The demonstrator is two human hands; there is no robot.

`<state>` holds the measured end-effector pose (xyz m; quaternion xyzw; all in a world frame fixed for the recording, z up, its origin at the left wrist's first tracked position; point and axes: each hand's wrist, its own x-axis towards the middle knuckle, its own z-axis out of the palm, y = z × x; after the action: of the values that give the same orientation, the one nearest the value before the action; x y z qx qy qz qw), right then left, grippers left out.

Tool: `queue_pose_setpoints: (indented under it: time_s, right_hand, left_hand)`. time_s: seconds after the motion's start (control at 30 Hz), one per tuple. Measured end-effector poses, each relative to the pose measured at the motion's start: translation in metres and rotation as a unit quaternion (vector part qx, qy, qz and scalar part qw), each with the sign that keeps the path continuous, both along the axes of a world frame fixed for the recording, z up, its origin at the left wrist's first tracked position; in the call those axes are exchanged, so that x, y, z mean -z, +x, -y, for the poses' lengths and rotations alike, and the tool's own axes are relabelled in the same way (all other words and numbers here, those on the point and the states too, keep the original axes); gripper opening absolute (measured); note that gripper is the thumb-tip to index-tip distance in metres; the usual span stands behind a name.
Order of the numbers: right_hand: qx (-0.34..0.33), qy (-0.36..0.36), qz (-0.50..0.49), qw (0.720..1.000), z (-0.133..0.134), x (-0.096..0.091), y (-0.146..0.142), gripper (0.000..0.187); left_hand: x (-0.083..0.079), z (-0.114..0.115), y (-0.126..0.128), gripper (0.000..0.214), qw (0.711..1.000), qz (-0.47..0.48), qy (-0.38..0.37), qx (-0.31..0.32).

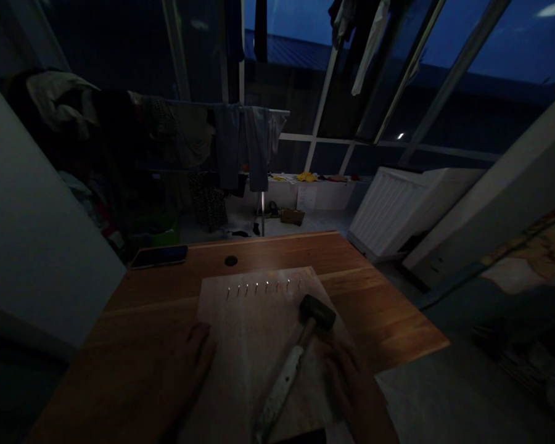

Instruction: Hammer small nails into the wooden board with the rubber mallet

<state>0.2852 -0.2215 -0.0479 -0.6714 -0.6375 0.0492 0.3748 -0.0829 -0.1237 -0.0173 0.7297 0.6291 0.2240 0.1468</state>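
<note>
A pale wooden board point(240, 345) lies on the wooden table. Several thin nails point(267, 287) stand upright in a row near its far edge. Across the right part of the board rests a mallet point(318, 312), its dark head toward the far right and its worn white handle running back toward me. My left hand point(189, 357) lies at the board's left edge, fingers loosely stretched, holding nothing. On the right edge, beside the mallet head, my right hand point(351, 382) rests with fingers apart. It does not grip the mallet. Dim light blurs finger detail.
On the table point(374, 308), a phone point(160, 256) lies at the far left, near a round dark hole point(231, 261). Behind stand a clothes rack point(254, 145) with hanging laundry and a white ribbed unit point(388, 206). A dark object point(308, 438) shows at the bottom edge.
</note>
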Motion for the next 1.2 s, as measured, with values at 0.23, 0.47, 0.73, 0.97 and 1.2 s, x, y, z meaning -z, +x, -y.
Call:
queue_pose_setpoints:
  time_s: [0.23, 0.47, 0.73, 0.97, 1.2]
  right_hand:
    - [0.105, 0.06, 0.234, 0.965, -0.009, 0.018, 0.053, 0.042]
    - [0.268, -0.142, 0.306, 0.902, -0.022, -0.006, 0.166, 0.053]
    - [0.278, -0.176, 0.187, 0.926, -0.032, -0.007, 0.228, 0.065]
    - [0.259, -0.146, 0.187, 0.936, -0.015, -0.001, 0.208, 0.059]
    - [0.147, -0.063, 0.221, 0.962, 0.008, 0.016, 0.154, 0.051]
  left_hand:
    - [-0.011, -0.004, 0.056, 0.041, 0.999, 0.001, -0.037, 0.023]
    - [-0.009, -0.019, 0.147, 0.037, 0.976, 0.074, -0.014, 0.204]
    - [-0.009, -0.029, 0.205, 0.036, 0.957, -0.005, -0.02, 0.29]
    - [-0.008, -0.025, 0.181, 0.032, 0.977, -0.015, 0.005, 0.213]
    - [-0.026, -0.015, 0.112, 0.032, 0.991, -0.073, -0.016, 0.114]
